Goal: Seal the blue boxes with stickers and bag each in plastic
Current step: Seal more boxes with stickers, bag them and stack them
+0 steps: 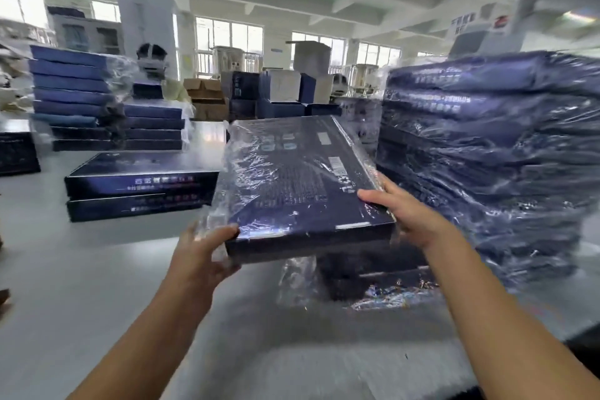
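Fingers first: the left thumb (227, 230) presses down on the near-left corner of the bagged box (302, 178), and the right thumb (373, 195) lies flat on its top by the right edge. The other fingers of both hands curl out of my sight under the box, so I read both the left hand (204, 256) and the right hand (415, 217) as gripping it through the film.

The box hangs in the air above the table (97, 269), tilted, its far end higher than the near end. The plastic bag (235, 153) wraps it all round, with loose film bunched along the 9 o'clock side and under the left palm. A pale strip at the near edge may be the sticker; I cannot tell for sure.

My judgement: sealing and bagging of this one are finished, and I am at the put-away. The tall stack of bagged boxes (487, 156) stands at 3 o'clock, just beside the right hand, and a low bagged pile (373, 276) lies at 5 o'clock beneath the box. The next move calls for levelling the box and swinging it towards 3 o'clock, without letting the slack film slip through the grip.

Two unbagged boxes (139, 185) wait stacked at 9 o'clock, so plenty of work is left.
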